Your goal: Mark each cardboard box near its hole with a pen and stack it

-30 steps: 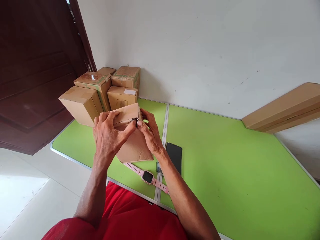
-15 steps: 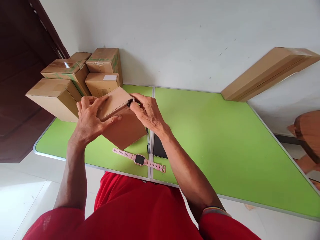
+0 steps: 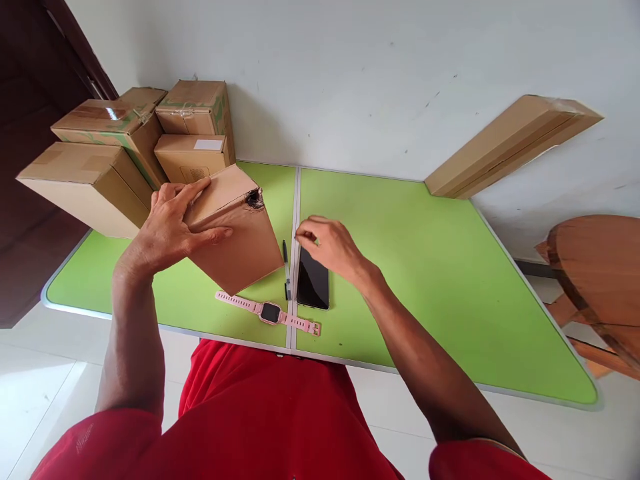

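My left hand [image 3: 167,227] grips a tilted cardboard box [image 3: 240,247], its thumb on the near face and its fingers over the top. One upper corner of the box has a torn, dark hole [image 3: 255,199] with ragged edges. Apart from the box, my right hand [image 3: 333,247] hovers above a black smartphone [image 3: 313,283]. Its fingers are pinched together, and whatever may be between them is too small to make out. A pen [image 3: 287,267] lies between box and phone. Nearer to me is a pink smartwatch [image 3: 271,313] with its strap stretched out.
Several cardboard boxes [image 3: 75,163] are stacked at the table's back left. A long carton [image 3: 510,147] leans against the wall at the back right. The green folding table [image 3: 415,287] has a metal seam down its middle. A wooden stool [image 3: 600,267] stands beyond its right edge.
My right hand has left the torn box corner and moved right and toward me, baring the hole, the pen and more of the phone. My left hand still holds the box.
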Tool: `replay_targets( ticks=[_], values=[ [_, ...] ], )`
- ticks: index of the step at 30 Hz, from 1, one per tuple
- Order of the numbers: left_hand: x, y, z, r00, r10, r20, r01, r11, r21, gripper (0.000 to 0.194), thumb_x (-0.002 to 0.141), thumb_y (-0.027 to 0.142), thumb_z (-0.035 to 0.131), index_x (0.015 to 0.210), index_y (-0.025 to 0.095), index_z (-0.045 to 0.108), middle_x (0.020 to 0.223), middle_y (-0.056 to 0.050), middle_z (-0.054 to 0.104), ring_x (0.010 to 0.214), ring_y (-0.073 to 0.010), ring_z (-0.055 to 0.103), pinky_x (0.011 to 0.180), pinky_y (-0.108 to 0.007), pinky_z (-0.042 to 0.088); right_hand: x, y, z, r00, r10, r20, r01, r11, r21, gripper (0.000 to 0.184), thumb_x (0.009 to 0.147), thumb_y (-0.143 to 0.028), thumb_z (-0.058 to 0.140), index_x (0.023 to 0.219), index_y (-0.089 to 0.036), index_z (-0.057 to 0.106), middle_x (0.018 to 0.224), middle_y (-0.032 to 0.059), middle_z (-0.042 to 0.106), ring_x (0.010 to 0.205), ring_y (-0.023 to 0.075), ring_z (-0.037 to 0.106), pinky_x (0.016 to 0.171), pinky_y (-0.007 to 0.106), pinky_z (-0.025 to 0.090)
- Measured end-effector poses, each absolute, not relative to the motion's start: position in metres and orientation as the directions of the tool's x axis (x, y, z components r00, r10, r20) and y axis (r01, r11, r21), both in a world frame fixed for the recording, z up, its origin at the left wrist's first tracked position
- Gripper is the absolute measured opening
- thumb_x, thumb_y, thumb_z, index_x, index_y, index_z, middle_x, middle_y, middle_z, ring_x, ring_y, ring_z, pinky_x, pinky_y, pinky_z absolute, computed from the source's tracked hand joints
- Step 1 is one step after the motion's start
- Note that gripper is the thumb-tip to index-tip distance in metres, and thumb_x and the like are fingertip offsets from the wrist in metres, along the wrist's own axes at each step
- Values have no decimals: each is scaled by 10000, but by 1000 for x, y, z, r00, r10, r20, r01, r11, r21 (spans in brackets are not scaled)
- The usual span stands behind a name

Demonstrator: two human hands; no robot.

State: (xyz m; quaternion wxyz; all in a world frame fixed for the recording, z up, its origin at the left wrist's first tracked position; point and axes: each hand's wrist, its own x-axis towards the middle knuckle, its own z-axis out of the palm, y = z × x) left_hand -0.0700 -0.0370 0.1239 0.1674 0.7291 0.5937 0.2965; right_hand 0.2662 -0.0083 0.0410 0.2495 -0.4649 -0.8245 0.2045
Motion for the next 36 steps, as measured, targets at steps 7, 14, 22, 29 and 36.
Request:
replay_targets(
  ticks=[7,14,22,29,36],
  values=[
    [-75,-22,136,127,979,160,726,-202,658,1067,591,799,962,1523,326,745,1388,-142,652,1449,-508,537,1315,-777,341,246,-34,20,-736,672,-85,672,711,-205,351,975,69,608,915,-190,837,1023,177,783,1064,332,698,747,406,582],
    [-93,-13,133,65,984,168,653,-169,739,930,590,697,1008,1417,318,814,1346,-141,712,1376,-494,620,1256,-682,465,231,-24,7,-815,562,-143,566,824,15,439,908,172,565,969,-173,831,984,152,806,1038,300,757,753,401,624],
    [-102,-25,147,97,993,65,645,-112,756,937,705,717,938,1541,353,725,1501,-88,711,1416,-466,632,1258,-650,481,248,7,14,-791,611,36,612,787,83,328,1018,105,558,1053,-155,754,1073,122,787,960,224,731,741,323,598],
    [-68,3,152,224,973,53,676,-194,711,973,674,727,946,1542,350,717,1543,-83,684,1470,-438,593,1292,-650,438,316,8,61,-157,785,599,743,493,-452,124,1056,-147,553,984,-233,604,797,0,660,649,169,630,559,275,494],
    [-14,27,160,417,908,32,711,-349,611,968,738,763,894,1573,307,709,1363,-122,676,1296,-398,649,1174,-585,508,295,-46,106,271,844,463,-176,517,-838,251,996,-506,648,980,-257,678,803,11,783,657,190,744,591,322,584]
  ],
)
